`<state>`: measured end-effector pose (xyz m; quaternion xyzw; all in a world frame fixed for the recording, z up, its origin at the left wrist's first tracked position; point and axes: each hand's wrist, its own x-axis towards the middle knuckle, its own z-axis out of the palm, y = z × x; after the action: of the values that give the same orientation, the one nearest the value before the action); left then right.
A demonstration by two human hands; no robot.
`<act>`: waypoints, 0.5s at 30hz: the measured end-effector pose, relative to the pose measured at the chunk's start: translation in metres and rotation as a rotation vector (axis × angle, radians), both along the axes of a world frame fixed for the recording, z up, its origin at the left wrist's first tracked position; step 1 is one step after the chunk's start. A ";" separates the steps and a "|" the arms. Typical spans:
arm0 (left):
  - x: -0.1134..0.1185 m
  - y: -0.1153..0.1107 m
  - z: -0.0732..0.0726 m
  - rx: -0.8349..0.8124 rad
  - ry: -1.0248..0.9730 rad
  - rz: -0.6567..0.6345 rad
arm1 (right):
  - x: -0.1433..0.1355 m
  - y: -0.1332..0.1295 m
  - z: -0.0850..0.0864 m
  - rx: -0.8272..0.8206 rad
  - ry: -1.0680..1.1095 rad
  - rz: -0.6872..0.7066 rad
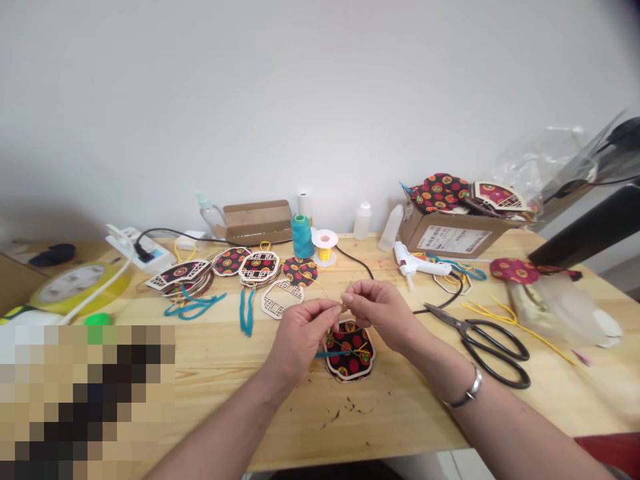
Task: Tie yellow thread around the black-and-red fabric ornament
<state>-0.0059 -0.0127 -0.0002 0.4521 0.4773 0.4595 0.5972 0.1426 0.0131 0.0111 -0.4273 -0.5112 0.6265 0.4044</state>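
Note:
Both hands meet just above a dark patterned fabric piece with a pale wooden frame (pixel 349 367), which lies on the table. My left hand (pixel 305 330) is closed in a pinch, its fingertips touching those of my right hand (pixel 377 310), pinched too. Thin yellow thread seems to run from the spool (pixel 326 250) toward the fingertips, but what each hand grips is too small to make out. A teal cord (pixel 333 354) and a short yellow knot lie across the fabric piece.
Black scissors (pixel 493 347) lie right of my right hand, with a white glue gun (pixel 423 261) behind. A teal thread cone (pixel 302 237) stands at the back beside the spool. Framed ornaments (pixel 259 268) lie left, a cardboard box (pixel 453 233) back right, wide tape (pixel 77 287) far left.

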 end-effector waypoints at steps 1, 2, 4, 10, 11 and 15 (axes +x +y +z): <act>0.000 0.001 0.000 0.000 -0.009 0.006 | 0.000 0.000 0.000 0.002 -0.004 0.019; 0.000 0.001 -0.001 -0.003 -0.017 0.010 | 0.001 0.000 -0.001 0.006 -0.013 0.037; -0.001 0.002 -0.002 -0.006 -0.028 0.013 | 0.002 0.001 -0.001 0.012 -0.043 0.055; -0.001 0.000 -0.002 0.000 -0.006 0.009 | 0.001 0.001 0.000 0.003 -0.078 -0.012; -0.001 -0.001 -0.001 0.002 -0.003 0.005 | 0.001 0.001 0.000 0.019 -0.089 -0.012; 0.000 -0.001 0.002 0.002 0.021 0.032 | 0.003 0.004 -0.001 0.135 -0.172 -0.006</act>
<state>-0.0061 -0.0136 0.0020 0.4497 0.4902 0.4650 0.5841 0.1456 0.0167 0.0100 -0.4528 -0.5836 0.5507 0.3888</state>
